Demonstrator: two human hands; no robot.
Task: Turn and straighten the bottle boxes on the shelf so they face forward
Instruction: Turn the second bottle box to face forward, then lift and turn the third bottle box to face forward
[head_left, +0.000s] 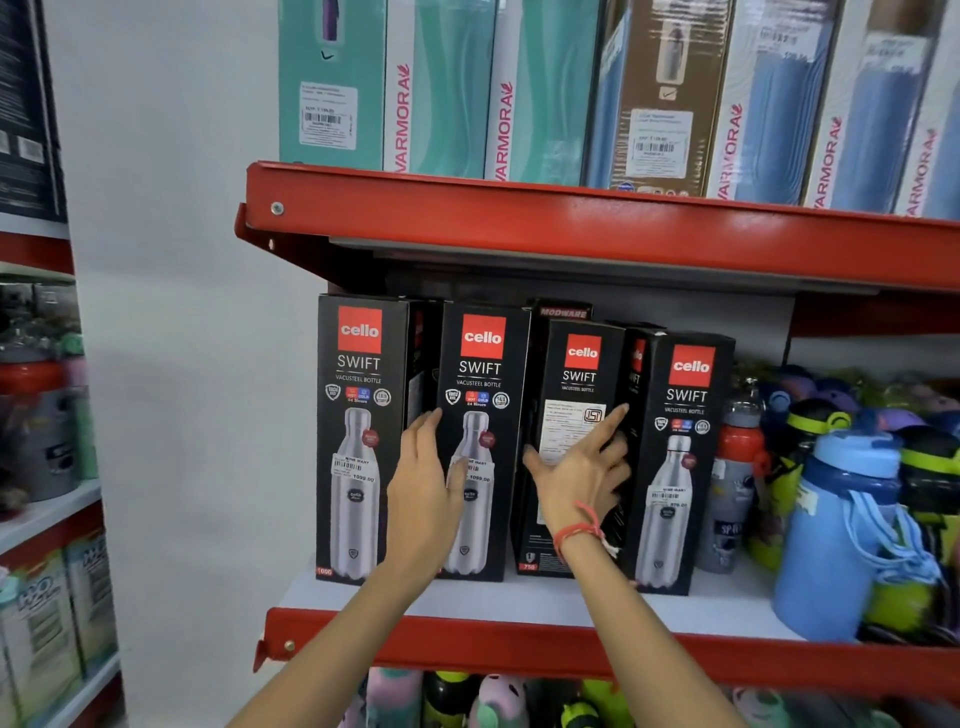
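Observation:
Four black Cello Swift bottle boxes stand in a row on the white shelf (727, 610). The first box (358, 364) and the second box (480, 374) show their bottle pictures to the front. The third box (574, 384) is turned, showing a printed label side, and leans slightly. The fourth box (685, 400) faces front, angled a little. My left hand (423, 488) grips the second box's left edge, fingers in the gap beside the first box, thumb on the front. My right hand (582, 473) spans the third box, thumb at its left edge, fingers at its right edge.
A Modware box (563, 310) peeks out behind the third box. Loose blue, red and green bottles (841, 519) crowd the shelf's right side. Tall Varmora boxes (447, 88) fill the red shelf (519, 223) above. More bottles sit on the shelf below.

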